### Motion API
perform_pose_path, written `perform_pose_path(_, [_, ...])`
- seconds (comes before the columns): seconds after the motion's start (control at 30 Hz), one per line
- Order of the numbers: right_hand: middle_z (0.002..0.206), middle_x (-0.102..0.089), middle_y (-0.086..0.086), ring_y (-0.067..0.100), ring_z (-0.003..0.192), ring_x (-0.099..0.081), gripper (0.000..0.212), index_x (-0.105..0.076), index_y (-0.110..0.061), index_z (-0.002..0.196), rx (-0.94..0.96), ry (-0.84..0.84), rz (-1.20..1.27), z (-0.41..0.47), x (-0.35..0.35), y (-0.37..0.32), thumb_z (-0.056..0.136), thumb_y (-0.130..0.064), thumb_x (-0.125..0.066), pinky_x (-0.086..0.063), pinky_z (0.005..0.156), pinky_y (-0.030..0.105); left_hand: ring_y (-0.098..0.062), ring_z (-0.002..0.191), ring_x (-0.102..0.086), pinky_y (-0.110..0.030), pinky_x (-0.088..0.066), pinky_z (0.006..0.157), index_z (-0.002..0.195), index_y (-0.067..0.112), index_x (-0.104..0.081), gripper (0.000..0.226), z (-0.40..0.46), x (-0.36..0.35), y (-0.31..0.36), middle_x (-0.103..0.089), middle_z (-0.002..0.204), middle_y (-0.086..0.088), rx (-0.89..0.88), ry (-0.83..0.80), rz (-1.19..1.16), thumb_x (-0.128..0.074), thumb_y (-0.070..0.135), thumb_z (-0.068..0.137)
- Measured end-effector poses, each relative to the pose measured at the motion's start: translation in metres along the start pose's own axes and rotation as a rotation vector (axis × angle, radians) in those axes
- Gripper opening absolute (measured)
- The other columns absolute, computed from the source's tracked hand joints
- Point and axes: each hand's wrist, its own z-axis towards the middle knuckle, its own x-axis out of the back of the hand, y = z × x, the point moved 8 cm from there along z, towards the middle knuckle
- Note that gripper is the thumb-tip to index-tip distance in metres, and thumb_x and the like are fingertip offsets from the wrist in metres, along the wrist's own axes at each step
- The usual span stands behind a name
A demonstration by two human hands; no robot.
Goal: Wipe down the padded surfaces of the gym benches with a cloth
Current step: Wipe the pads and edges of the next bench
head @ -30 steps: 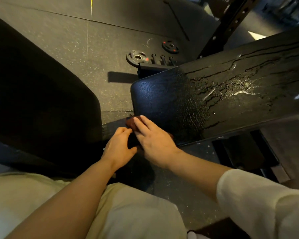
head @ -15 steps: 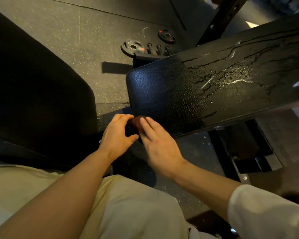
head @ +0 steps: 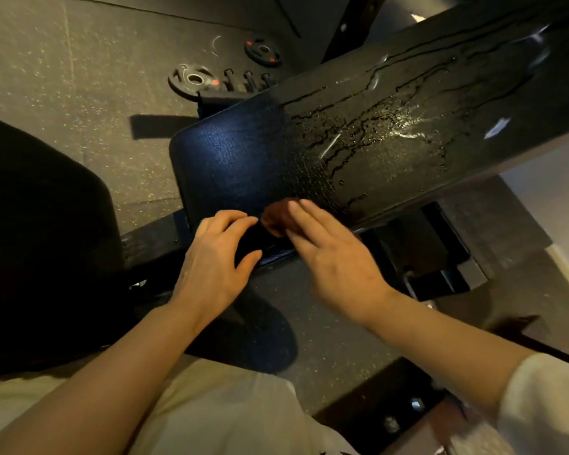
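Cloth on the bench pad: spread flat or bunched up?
Bunched. The cloth shows as a small reddish-brown wad on the pad near its edge, under the straight fingers of the right hand, which hides part of it.

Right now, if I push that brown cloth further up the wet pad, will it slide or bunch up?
The cloth looks soft and crumpled, so it probably bunches. Droplets on the bench pad should let it glide. The right hand lies flat on it, likely keeping it spread.
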Motion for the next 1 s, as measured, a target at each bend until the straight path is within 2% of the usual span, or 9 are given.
perform_pose_path(0.1, [0.138,-0.053,0.019,0.035,0.129,-0.05,0.057,-0.068,-0.004,0.117,0.082,-0.062,-0.052,0.0,0.006,0.008,0.076,-0.016,-0.03,-0.026,0.109,0.039,-0.027,0.116,-0.049,-0.034,-0.04,0.097,0.13,0.009,-0.056,0.055,0.005,-0.005,0.005,-0.053,0.128,-0.008,-0.004,-0.006,0.001,-0.076,0.016,0.079])
perform_pose_path(0.23, [0.151,-0.038,0.016,0.034,0.143,-0.03,0.057,-0.062,-0.006,0.127,-0.146,-0.1,-0.022,-0.004,0.03,0.083,0.07,0.001,-0.059,-0.015,0.114,0.038,-0.026,0.119,-0.047,-0.035,-0.042,0.097,0.131,0.01,-0.056,0.054,0.02,-0.006,0.01,-0.052,0.13,-0.006,0.002,-0.02,0.019,-0.075,0.017,0.08])
perform_pose_path(0.33, [0.155,-0.031,0.014,0.03,0.145,-0.024,0.048,-0.059,-0.004,0.129,-0.174,-0.07,0.084,0.009,0.031,0.091,0.082,0.002,-0.059,-0.017,0.118,0.037,-0.021,0.122,-0.044,-0.026,-0.035,0.096,0.132,0.012,-0.055,0.053,0.035,-0.008,0.016,-0.05,0.131,-0.002,0.061,0.017,-0.019,-0.073,0.018,0.083])
perform_pose_path(0.43, [0.15,-0.037,0.021,0.036,0.141,-0.033,0.04,-0.061,0.001,0.125,0.046,-0.103,0.111,0.028,0.017,0.052,0.085,-0.003,-0.063,-0.02,0.115,0.042,-0.02,0.119,-0.045,-0.025,-0.035,0.093,0.132,0.013,-0.055,0.052,0.048,-0.01,0.018,-0.051,0.13,-0.001,0.124,0.089,-0.062,-0.072,0.018,0.083])
perform_pose_path(0.53, [0.157,-0.026,0.016,0.028,0.147,-0.02,0.045,-0.051,-0.003,0.136,0.215,-0.19,0.097,0.032,0.012,0.048,0.092,-0.008,-0.056,-0.014,0.118,0.032,-0.021,0.116,-0.046,-0.029,-0.039,0.092,0.13,0.013,-0.056,0.051,0.055,-0.011,0.018,-0.052,0.128,-0.002,0.137,0.136,-0.064,-0.073,0.018,0.082])
perform_pose_path(0.6, [0.157,-0.026,0.013,0.026,0.148,-0.018,0.045,-0.053,-0.006,0.136,0.191,-0.167,0.066,0.037,0.025,0.073,0.091,-0.007,-0.053,-0.013,0.117,0.029,-0.022,0.117,-0.047,-0.034,-0.043,0.092,0.129,0.012,-0.057,0.051,0.057,-0.012,0.016,-0.052,0.128,-0.002,0.105,0.137,-0.055,-0.073,0.019,0.082])
perform_pose_path(0.77, [0.158,-0.022,0.018,0.029,0.148,-0.013,0.04,-0.052,0.001,0.134,-0.152,0.022,0.049,0.065,0.037,0.114,0.097,-0.012,-0.048,0.003,0.114,0.026,-0.02,0.117,-0.047,-0.033,-0.043,0.091,0.129,0.011,-0.059,0.052,0.055,-0.014,0.004,-0.055,0.128,-0.003,0.024,0.159,-0.073,-0.07,0.028,0.081])
perform_pose_path(0.87, [0.153,-0.025,0.028,0.038,0.145,-0.02,0.046,-0.05,0.01,0.131,-0.097,-0.026,0.061,0.077,0.01,0.075,0.091,-0.013,-0.053,-0.004,0.117,0.035,-0.018,0.118,-0.044,-0.033,-0.042,0.093,0.131,0.01,-0.058,0.055,0.055,-0.015,0.001,-0.055,0.129,-0.004,0.016,0.158,-0.063,-0.069,0.029,0.08])
perform_pose_path(1.0, [0.158,-0.021,0.019,0.029,0.148,-0.015,0.046,-0.049,0.002,0.137,0.081,-0.128,0.034,0.078,0.014,0.072,0.094,-0.014,-0.049,-0.009,0.119,0.031,-0.021,0.121,-0.046,-0.034,-0.039,0.097,0.131,0.008,-0.058,0.057,0.052,-0.014,-0.006,-0.056,0.131,-0.007,0.0,0.137,-0.05,-0.074,0.026,0.079])
